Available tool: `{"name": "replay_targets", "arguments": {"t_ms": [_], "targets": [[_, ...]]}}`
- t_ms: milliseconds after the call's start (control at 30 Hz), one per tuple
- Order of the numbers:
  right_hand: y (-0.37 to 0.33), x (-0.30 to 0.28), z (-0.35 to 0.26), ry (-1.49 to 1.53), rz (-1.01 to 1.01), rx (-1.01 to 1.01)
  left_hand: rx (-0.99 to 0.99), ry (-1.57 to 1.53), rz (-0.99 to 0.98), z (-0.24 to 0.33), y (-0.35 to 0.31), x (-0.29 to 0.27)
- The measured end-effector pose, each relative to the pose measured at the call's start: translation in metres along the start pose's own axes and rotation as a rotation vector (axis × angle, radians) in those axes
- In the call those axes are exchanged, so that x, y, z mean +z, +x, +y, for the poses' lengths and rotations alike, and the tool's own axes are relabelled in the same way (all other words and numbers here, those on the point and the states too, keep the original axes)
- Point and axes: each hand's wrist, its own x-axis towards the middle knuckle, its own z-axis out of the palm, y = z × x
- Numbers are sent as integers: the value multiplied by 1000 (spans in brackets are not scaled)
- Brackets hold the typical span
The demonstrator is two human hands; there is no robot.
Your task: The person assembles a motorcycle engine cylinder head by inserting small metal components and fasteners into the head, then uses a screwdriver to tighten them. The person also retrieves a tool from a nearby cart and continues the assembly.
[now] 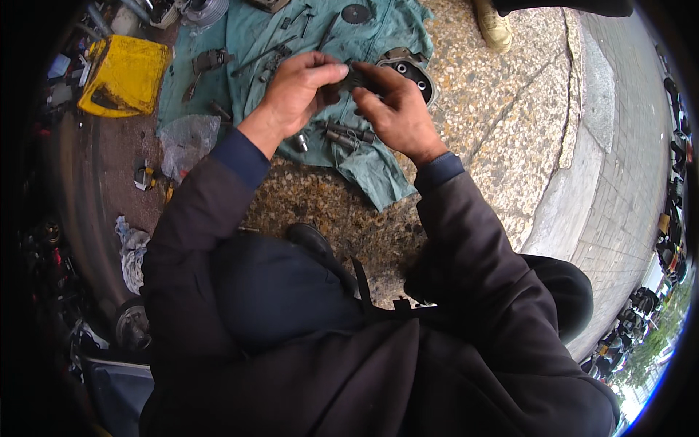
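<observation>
My left hand (300, 87) and my right hand (399, 109) are raised close together over a green cloth (247, 29). Both have their fingers closed around a small dark thing between them, mostly hidden by the fingertips. Just beyond my right hand lies a metal engine casing (416, 73) with round holes. Below the hands rest dark rod-like tools (342, 135) and a shiny metal socket (301, 142). A dark toothed gear (356, 14) lies at the far side of the cloth, with several long thin tools (266, 60) left of it.
A dirty yellow plastic piece (127, 75) sits at the far left, near a clear plastic bag (189, 142). A crumpled rag (132, 251) lies lower left. Another person's shoe (494, 25) stands on the stone floor (495, 102) at the far right.
</observation>
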Motion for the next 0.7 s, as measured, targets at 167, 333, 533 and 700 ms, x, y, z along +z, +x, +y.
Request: {"name": "replay_targets", "arguments": {"t_ms": [167, 333, 533, 700], "targets": [[9, 5, -17, -272, 45, -346, 133, 36, -14, 8, -2, 5], [10, 12, -12, -142, 45, -175, 123, 97, -32, 9, -5, 0], [-7, 36, 13, 211, 46, 180, 60, 151, 75, -16, -18, -5], [-26, 46, 28, 469, 31, 441, -5, 320, 70, -39, -29, -17]]}}
